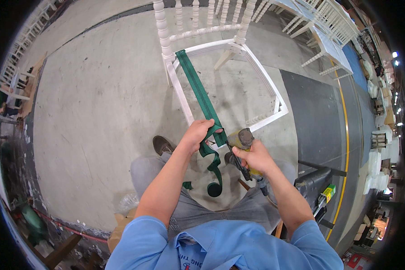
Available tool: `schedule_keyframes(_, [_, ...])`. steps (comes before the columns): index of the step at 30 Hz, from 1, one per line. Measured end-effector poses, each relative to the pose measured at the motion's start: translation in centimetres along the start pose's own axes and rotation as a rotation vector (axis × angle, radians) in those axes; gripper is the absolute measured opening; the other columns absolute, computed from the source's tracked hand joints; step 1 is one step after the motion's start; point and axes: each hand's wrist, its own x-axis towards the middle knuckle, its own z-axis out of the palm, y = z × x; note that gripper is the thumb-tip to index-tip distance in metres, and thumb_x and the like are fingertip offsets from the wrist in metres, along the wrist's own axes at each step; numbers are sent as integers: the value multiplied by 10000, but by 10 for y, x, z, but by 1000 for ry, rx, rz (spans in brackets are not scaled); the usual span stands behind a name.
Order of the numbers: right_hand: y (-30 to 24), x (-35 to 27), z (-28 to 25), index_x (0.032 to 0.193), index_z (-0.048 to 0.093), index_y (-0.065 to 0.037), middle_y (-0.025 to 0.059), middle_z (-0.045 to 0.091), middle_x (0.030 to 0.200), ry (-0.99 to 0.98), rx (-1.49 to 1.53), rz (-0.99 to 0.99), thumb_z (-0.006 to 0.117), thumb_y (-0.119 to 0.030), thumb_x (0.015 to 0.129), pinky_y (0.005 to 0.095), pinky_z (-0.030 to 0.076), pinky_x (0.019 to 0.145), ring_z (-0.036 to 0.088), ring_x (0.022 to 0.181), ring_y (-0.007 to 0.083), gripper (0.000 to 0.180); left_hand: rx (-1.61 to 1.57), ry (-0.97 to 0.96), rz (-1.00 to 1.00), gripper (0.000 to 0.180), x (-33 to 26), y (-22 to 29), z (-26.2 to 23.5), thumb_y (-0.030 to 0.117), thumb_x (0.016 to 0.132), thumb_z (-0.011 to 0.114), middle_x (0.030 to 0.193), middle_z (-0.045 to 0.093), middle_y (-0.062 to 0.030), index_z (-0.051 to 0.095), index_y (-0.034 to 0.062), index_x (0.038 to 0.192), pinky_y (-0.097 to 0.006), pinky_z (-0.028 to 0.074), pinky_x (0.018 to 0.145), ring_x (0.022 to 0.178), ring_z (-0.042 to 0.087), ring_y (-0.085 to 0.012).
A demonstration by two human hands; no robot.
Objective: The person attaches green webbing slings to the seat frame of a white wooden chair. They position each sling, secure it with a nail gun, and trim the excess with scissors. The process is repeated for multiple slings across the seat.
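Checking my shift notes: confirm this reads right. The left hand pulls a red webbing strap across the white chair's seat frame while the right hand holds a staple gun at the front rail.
One detail is wrong: the webbing strap is green, not red, as the head view shows. The left hand does pull it across the white chair's seat frame while the right hand holds the staple gun at the front rail.

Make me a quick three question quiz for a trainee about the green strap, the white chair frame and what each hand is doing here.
1. True or false: the green strap runs across the open seat of the white chair frame.
2. Which hand holds the yellow staple gun? A. left hand B. right hand
3. Fill in: the loose end of the strap hangs down in a ____ below the hands.

Key: 1 true. 2 B. 3 roll; the left hand grips the strap at the frame's near rail.
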Motion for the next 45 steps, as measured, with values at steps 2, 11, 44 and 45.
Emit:
schedule_keyframes(2, [-5, -1, 4, 1106, 679, 3, 41, 678, 764, 14, 6, -1, 808, -327, 969, 303, 491, 490, 622, 569, 130, 380, -5, 2, -5, 329, 0, 2, -1, 312, 1091, 554, 1054, 814, -53, 736, 43, 1142, -322, 434, 524, 571, 475, -114])
schedule_keyframes(11, [-14, -3, 13, 1205, 670, -6, 38, 688, 815, -17, -26, 15, 799, -295, 971, 305, 493, 502, 609, 569, 117, 394, -21, -35, -13, 338, 4, 2, -9, 306, 1084, 551, 1049, 816, -67, 741, 29, 1127, -325, 434, 536, 583, 485, -123])
schedule_keyframes(44, [401, -281, -174, 1275, 645, -26, 108, 685, 1096, 910, 1373, 110, 815, -464, 943, 434, 604, 707, 699, 848, 255, 575, 236, 309, 81, 466, -33, -65, 31, 543, 1017, 680, 807, 604, -22, 615, 87, 1084, -307, 457, 501, 584, 540, -126])
schedule_keyframes(45, [396, -273, -179, 1294, 637, -20, 116, 687, 1124, 942, 1290, 175, 824, -469, 935, 432, 603, 714, 703, 866, 255, 605, 201, 282, 39, 493, -39, -61, 27, 589, 1008, 666, 782, 599, -12, 621, 104, 1088, -299, 424, 476, 541, 493, -119])
